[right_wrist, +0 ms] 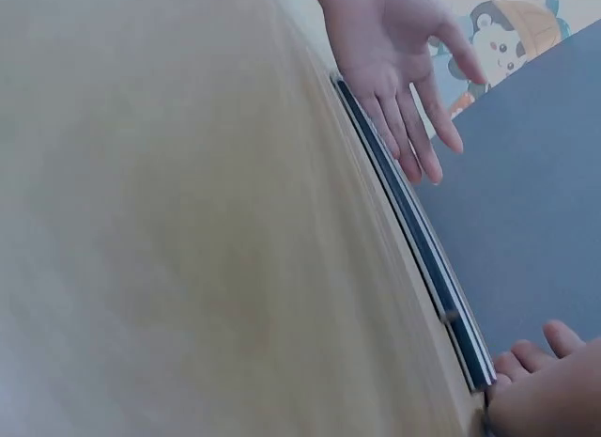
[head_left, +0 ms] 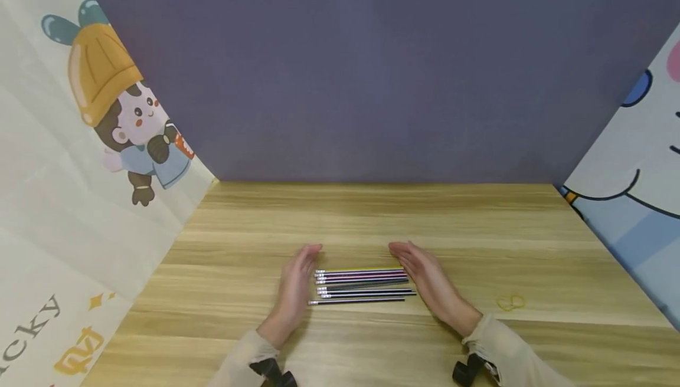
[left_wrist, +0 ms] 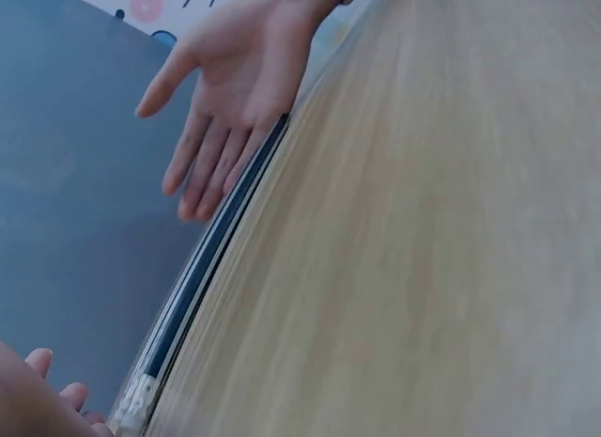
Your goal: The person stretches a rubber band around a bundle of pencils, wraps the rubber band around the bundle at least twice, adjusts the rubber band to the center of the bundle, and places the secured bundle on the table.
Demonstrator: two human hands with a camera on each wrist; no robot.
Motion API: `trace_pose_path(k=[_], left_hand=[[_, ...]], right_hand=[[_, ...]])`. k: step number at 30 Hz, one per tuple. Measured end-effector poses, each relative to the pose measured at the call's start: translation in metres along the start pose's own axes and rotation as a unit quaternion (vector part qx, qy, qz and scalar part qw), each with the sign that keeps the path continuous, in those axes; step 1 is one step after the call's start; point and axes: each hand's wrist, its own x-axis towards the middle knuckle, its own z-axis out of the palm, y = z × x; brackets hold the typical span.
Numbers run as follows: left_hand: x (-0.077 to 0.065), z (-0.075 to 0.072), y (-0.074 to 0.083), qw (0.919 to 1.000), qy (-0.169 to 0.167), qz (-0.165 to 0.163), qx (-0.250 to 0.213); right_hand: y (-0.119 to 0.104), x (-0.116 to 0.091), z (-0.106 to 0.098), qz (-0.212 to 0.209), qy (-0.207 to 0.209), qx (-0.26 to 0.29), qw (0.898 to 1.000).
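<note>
Several striped pencils (head_left: 363, 281) lie side by side on the wooden table, their silver ferrule ends to the left. My left hand (head_left: 294, 285) stands on edge at those ends, fingers straight and palm turned inward. Opposite it, my right hand (head_left: 431, 281) is held the same way at the other ends of the pencils. One pencil (head_left: 357, 301) lies nearest me, a little apart from the others. In the left wrist view the right palm (left_wrist: 246, 70) faces across the row. The left palm (right_wrist: 380, 42) shows likewise in the right wrist view.
A thin yellow rubber band (head_left: 510, 302) lies on the table (head_left: 563, 269) to the right of my right hand. A dark grey panel (head_left: 372, 74) rises at the back. Cartoon-printed sheets (head_left: 48, 139) border the left and right sides.
</note>
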Motion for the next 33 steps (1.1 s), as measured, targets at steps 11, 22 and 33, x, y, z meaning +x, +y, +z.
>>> trace_pose_path(k=[11,22,33], left_hand=[[-0.011,0.013,-0.017,0.9979,0.047,0.019,0.041],[-0.018,0.016,-0.01,0.9935,0.046,0.009,0.104],[-0.037,0.026,-0.018,0.9851,0.076,0.017,0.153]], right_hand=[[0.008,-0.015,0.01,-0.03,0.014,-0.017,0.999],[0.011,-0.02,0.019,-0.026,0.028,-0.029,0.999],[0.015,-0.029,0.023,-0.05,0.075,-0.033,0.995]])
